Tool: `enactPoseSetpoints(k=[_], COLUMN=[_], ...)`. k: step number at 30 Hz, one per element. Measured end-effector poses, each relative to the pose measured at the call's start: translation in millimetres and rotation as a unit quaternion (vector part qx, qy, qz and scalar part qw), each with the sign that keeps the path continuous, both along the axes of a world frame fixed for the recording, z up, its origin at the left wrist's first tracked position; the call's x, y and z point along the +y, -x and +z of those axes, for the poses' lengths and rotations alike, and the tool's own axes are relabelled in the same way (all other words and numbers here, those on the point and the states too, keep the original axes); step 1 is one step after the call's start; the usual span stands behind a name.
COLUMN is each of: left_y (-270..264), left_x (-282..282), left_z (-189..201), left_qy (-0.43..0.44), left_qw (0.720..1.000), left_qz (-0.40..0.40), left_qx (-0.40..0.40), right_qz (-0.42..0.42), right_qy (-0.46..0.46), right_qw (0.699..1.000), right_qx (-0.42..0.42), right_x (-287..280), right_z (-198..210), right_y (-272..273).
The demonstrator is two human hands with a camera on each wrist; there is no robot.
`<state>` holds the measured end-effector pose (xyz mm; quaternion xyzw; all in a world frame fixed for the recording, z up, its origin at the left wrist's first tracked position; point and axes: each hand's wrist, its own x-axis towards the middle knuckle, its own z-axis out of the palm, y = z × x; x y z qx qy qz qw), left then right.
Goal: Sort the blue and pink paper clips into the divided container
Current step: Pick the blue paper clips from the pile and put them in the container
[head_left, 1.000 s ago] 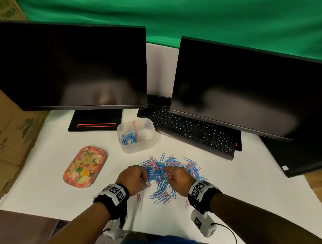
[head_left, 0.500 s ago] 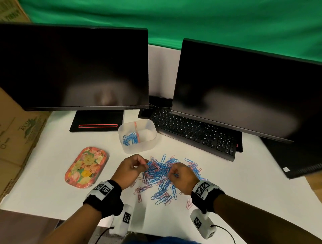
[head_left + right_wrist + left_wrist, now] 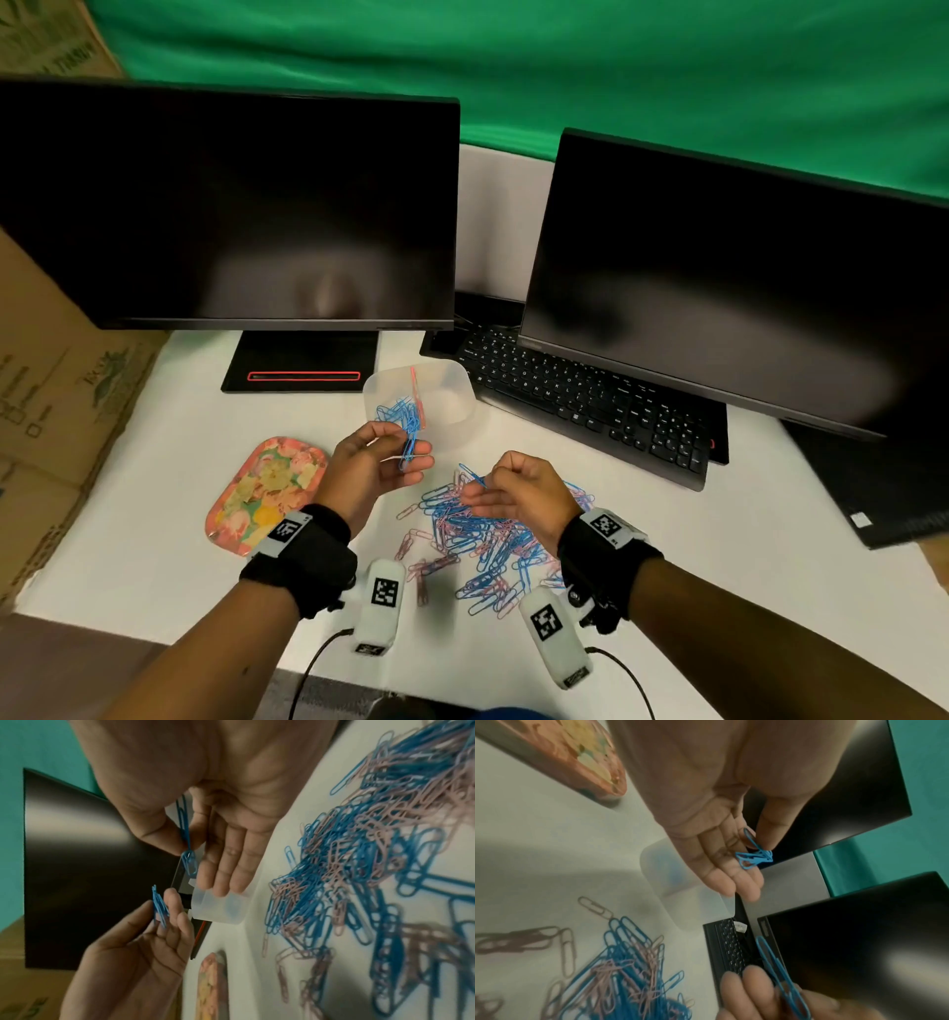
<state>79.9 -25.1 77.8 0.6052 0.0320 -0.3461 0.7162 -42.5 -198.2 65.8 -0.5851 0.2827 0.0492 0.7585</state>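
A mixed pile of blue and pink paper clips (image 3: 488, 539) lies on the white table. Behind it stands a translucent container (image 3: 452, 406) with a pink divider (image 3: 417, 390); blue clips (image 3: 393, 413) lie in its left compartment. My left hand (image 3: 411, 452) is raised just in front of the container and pinches a few blue clips (image 3: 755, 858) between thumb and fingers. My right hand (image 3: 485, 483) hovers over the pile's far edge and pinches a blue clip (image 3: 187, 850) between thumb and index finger. The container's right compartment looks empty.
A floral tray (image 3: 267, 488) lies left of the pile. A black keyboard (image 3: 590, 406) and two dark monitors (image 3: 231, 205) stand behind the container. A cardboard box (image 3: 46, 385) borders the table's left side. The table's front edge (image 3: 128, 632) is near my wrists.
Both hands have lifted off the pile. The left hand has moved up and forward toward the container with blue clips; the right hand has risen with a blue clip.
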Motion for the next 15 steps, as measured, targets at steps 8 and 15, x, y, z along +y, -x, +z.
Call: enactPoseSetpoints(k=[8,15], left_y=[-34,-60], left_x=[-3,-16], left_z=[-3,-3], left_qy=[-0.077,-0.096], left_qw=[0.996,0.993], left_qz=[0.049,0.072], left_qx=[-0.023,-0.019], right_qz=[0.002,-0.005], right_qy=[-0.004,0.028], right_qw=[1.0,0.999], right_qx=[0.014,0.043], right_x=[5,11], right_z=[8,13], right_y=[-12,-28])
